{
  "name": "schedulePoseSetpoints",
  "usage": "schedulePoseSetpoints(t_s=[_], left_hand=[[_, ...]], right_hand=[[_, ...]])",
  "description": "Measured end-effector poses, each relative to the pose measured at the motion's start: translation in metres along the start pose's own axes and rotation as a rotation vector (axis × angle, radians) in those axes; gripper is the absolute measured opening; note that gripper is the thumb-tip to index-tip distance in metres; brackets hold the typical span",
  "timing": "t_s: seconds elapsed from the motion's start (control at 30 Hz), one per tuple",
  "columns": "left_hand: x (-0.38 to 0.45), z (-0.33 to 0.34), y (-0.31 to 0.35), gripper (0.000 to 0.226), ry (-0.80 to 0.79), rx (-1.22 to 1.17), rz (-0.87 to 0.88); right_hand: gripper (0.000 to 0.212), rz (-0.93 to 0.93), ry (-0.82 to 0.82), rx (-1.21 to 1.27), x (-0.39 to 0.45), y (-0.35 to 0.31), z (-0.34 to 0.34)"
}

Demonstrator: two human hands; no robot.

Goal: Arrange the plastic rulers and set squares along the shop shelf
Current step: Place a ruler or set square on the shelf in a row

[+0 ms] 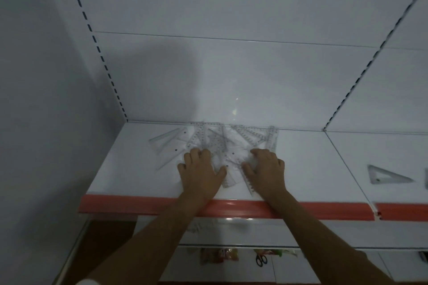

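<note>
A loose pile of clear plastic rulers and set squares (222, 140) lies on the white shelf (129, 169), spread from its back wall toward the front. My left hand (201, 171) rests on the pile's near left part with its fingers bent over the pieces. My right hand (266, 166) lies on the pile's near right part, fingers curled over a ruler (250, 184) that points toward the front edge. Whether either hand grips a piece is hidden by the hands themselves. One clear set square (165, 140) lies apart at the pile's left.
A single set square (386, 176) lies on the neighbouring shelf section to the right. A red price strip (129, 203) runs along the front edge. Slotted uprights (102, 58) flank the back panel. Below, a lower shelf holds scissors (261, 259) and packets (218, 255).
</note>
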State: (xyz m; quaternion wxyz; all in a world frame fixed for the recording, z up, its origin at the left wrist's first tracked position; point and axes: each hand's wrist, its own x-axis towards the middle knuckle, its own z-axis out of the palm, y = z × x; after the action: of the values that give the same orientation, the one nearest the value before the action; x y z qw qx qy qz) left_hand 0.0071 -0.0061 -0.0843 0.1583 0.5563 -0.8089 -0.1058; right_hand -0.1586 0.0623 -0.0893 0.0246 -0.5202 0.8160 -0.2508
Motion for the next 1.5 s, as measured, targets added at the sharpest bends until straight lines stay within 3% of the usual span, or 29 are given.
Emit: schedulePoseSetpoints(t_s=[0.13,0.23,0.33,0.5,0.63,0.97,1.23,1.33,1.5], left_hand=[[0.007,0.005,-0.003,0.038,0.075,-0.115,-0.039],[0.007,0.007,-0.003,0.026,0.113,-0.050,-0.013],[0.008,0.013,-0.005,0.029,0.113,0.001,-0.003],[0.008,0.013,-0.004,0.049,0.082,0.009,-0.003],[0.008,0.012,-0.004,0.053,0.085,0.025,-0.028],[0.008,0.014,-0.003,0.052,0.146,-0.075,-0.064],[0.003,0.013,0.000,0.038,0.217,-0.060,0.004],[0.001,0.014,0.000,0.018,0.307,-0.059,0.058],[-0.001,0.010,-0.003,0.034,0.335,-0.150,0.017]], right_hand=[[0.035,0.029,0.083,0.097,0.000,0.001,-0.001],[0.022,0.026,0.123,0.129,0.001,0.001,0.001],[0.008,0.020,0.187,0.197,0.001,0.005,0.000],[0.008,0.096,0.202,0.451,-0.002,0.007,-0.008],[0.005,0.141,0.237,0.495,-0.002,0.010,-0.007],[0.023,0.073,0.305,0.412,-0.005,0.009,-0.002],[0.034,-0.083,0.290,0.398,-0.009,0.011,-0.002],[0.028,-0.115,0.301,0.393,-0.010,0.009,-0.004],[0.036,-0.135,0.264,0.424,-0.016,0.005,-0.008]])
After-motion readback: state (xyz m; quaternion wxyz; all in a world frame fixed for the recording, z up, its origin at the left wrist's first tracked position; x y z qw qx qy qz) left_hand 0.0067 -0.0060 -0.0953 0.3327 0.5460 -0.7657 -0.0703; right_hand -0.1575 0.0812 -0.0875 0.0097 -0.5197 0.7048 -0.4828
